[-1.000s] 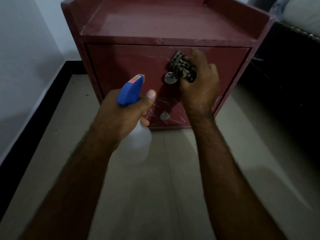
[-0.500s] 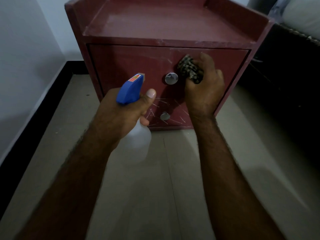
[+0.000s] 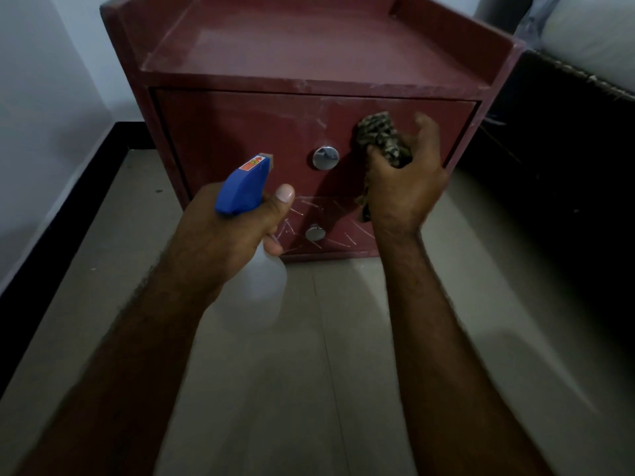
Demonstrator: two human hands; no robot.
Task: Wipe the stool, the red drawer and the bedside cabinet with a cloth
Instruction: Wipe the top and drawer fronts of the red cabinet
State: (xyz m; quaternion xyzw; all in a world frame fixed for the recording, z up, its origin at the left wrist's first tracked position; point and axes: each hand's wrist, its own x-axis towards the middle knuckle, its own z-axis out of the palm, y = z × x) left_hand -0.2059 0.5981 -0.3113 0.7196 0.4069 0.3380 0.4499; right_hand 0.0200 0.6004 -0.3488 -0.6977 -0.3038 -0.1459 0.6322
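Head view, reading from the left: I have a pale wall and a dark skirting strip running down to the grey floor (image 3: pixel 309 372). Next comes my left hand (image 3: pixel 233 235), wrapped tight around the neck of a spray bottle (image 3: pixel 245 190), thumb up by the blue trigger head, the nozzle aimed toward the cabinet front. The bottle's translucent body hangs below my fist.

Dead ahead stands the bedside cabinet (image 3: pixel 240 53), with a raised rim round its top. Its face holds the red drawer (image 3: pixel 240 132), wide rather than tall, its long axis running left to right. A round metal knob (image 3: pixel 325 158) sits near the middle; a smaller lower knob (image 3: pixel 314 232) sits beneath, among pale scratches.

Just right of the upper knob, my right hand (image 3: pixel 405 190) is closed on a bunched patterned cloth (image 3: pixel 379 137), pressing it against the drawer face. That hand is plainly the nearer one to the work, and I judge the unwiped stretch lies further right, toward the drawer's edge. Beyond, a dark bed frame (image 3: pixel 567 149). No stool is visible.
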